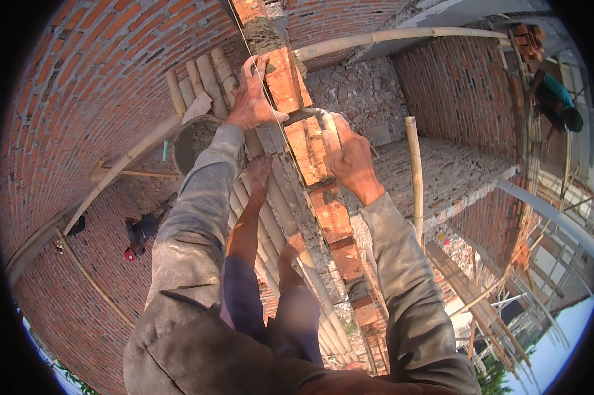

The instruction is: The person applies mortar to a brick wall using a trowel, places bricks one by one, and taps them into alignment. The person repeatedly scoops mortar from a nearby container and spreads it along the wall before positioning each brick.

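My left hand [251,99] grips an orange brick [285,79] on the narrow wall, beside a taut string line [279,135]. My right hand [349,158] is closed on the pale handle of a trowel [331,131], whose dark blade reaches to the mortar joint below that brick. More bricks [330,214] run down the wall toward me, with grey mortar between them. A bucket of grey mortar [193,141] sits left of my left forearm, partly hidden by it. My bare feet [259,174] stand on bamboo poles along the wall.
Brick walls [73,85] surround me, with rubble [343,92] far below. An upright bamboo pole [414,171] stands right of my right hand. A person in a red cap [141,234] is lower left; another in teal [555,95] is at right, near bamboo scaffolding and planks [464,296].
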Tool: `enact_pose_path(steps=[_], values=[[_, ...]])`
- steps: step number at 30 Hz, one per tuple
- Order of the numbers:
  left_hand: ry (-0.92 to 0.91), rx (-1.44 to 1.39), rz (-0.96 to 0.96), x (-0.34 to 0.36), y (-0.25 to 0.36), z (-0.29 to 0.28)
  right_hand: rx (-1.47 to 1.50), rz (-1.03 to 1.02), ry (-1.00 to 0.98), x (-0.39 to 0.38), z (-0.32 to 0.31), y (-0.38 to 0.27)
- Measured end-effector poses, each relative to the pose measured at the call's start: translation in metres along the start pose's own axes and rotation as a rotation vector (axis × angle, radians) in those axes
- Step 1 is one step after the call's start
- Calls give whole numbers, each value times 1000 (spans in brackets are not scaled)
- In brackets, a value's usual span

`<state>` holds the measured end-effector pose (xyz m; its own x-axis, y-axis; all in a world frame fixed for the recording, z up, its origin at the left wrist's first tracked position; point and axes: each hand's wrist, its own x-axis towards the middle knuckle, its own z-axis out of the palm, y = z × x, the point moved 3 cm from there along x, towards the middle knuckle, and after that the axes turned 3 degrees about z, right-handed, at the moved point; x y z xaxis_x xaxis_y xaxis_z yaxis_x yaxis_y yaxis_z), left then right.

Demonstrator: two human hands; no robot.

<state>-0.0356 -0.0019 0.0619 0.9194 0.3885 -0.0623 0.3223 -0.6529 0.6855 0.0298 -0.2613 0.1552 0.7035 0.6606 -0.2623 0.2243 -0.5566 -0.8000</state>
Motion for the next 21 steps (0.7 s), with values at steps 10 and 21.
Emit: enact_pose_path(steps=[10,21], values=[[22,89,18,0,3,-1,-78,-58,77,8,18,-1],[26,-28,-40,-28,5,1,168,150,240,79,-30,84]])
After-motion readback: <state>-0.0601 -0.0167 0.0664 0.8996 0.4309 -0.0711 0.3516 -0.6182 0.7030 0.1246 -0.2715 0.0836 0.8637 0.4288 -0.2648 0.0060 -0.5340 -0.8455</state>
